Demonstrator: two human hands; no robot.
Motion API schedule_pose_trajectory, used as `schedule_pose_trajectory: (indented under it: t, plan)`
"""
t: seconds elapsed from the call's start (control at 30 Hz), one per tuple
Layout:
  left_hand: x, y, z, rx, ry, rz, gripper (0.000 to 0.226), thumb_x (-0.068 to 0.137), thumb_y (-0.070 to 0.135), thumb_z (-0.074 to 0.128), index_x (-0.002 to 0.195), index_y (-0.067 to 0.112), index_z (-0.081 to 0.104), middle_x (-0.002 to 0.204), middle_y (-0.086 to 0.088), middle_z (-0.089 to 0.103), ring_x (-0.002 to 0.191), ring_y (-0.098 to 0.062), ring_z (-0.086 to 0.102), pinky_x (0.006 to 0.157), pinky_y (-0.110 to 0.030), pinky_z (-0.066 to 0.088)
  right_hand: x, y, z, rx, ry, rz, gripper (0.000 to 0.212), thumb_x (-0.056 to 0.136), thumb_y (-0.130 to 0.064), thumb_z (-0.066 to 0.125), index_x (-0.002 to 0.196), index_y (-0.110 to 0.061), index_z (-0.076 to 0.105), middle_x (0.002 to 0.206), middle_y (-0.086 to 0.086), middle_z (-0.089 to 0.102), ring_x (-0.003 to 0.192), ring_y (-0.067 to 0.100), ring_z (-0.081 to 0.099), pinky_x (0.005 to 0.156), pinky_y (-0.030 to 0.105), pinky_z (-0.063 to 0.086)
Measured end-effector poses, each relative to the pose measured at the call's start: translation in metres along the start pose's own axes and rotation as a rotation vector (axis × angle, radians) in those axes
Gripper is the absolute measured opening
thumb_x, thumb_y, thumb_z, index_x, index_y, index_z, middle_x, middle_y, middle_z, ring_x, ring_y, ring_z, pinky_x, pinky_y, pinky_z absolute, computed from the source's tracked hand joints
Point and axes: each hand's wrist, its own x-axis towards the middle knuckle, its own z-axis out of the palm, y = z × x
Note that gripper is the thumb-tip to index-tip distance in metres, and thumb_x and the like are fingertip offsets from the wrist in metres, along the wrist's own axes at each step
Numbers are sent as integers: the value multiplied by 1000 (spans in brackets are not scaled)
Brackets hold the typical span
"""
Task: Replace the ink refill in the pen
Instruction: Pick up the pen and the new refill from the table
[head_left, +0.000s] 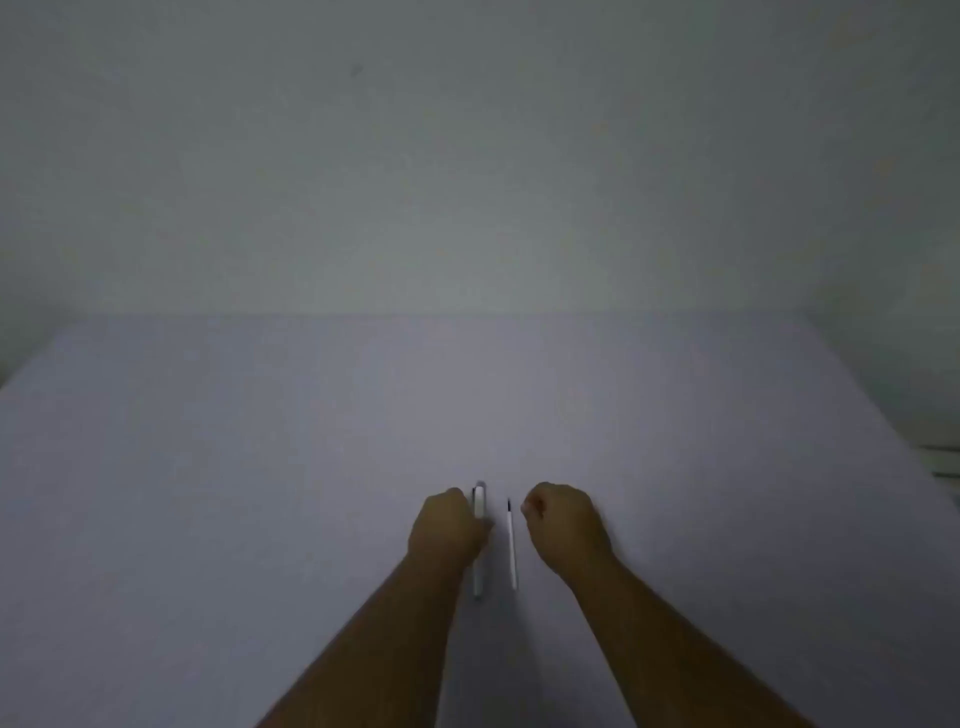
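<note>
A white pen (478, 501) lies lengthwise on the table (260, 467), pointing away from me. My left hand (445, 525) is curled over its middle, the thumb side covering part of the barrel. Just to the right lies a thin white ink refill (512, 551) with a dark tip at its far end, parallel to the pen and untouched. My right hand (567, 525) rests to the right of the refill as a loose fist, a small gap apart from it, with nothing visible in its fingers.
The table is a pale, plain surface that ends at a grey wall (467, 156) behind. Its right edge (883, 415) slants down toward something striped at the far right (943, 460). The light is dim.
</note>
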Motion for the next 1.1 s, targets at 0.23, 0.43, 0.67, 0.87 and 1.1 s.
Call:
schedule_pose_trajectory:
  t: [0.23, 0.43, 0.67, 0.87, 1.1]
  plan:
    - [-1, -8, 20, -81, 8, -74, 22, 81, 20, 64, 96, 5, 66, 94, -11, 69, 84, -21, 64, 63, -22, 43, 0, 6, 16, 37, -20, 21, 24, 90, -24, 47, 90, -11, 68, 95, 11, 68, 93, 28, 61, 80, 41, 53]
    - [-7, -9, 17, -173, 107, 73, 20, 79, 28, 65, 92, 14, 67, 77, 4, 63, 58, -2, 51, 45, -8, 31, 5, -12, 17, 360, -35, 188, 26, 86, -33, 58, 93, -11, 69, 96, 8, 72, 91, 24, 63, 77, 31, 48]
    - [-13, -1, 13, -184, 90, 224, 10, 80, 26, 67, 85, 18, 64, 68, 12, 56, 56, 2, 49, 44, -1, 38, 14, -22, 4, 616, -18, 373, 30, 85, -31, 60, 86, -4, 73, 80, 11, 69, 73, 21, 58, 80, 38, 50]
    - [-14, -13, 16, -178, 90, 199, 13, 75, 24, 69, 86, 16, 70, 67, 12, 56, 66, -5, 53, 45, 0, 34, 32, 4, -26, 467, -16, 345, 31, 88, -30, 56, 91, -2, 70, 88, 20, 69, 84, 33, 62, 80, 38, 48]
    - [-13, -15, 15, -242, 118, 177, 12, 76, 21, 70, 74, 24, 59, 62, 18, 52, 59, 2, 50, 56, 6, 36, 9, 19, -2, 64, -191, 217, 27, 74, -28, 72, 88, -7, 62, 104, 18, 69, 98, 31, 64, 78, 34, 50]
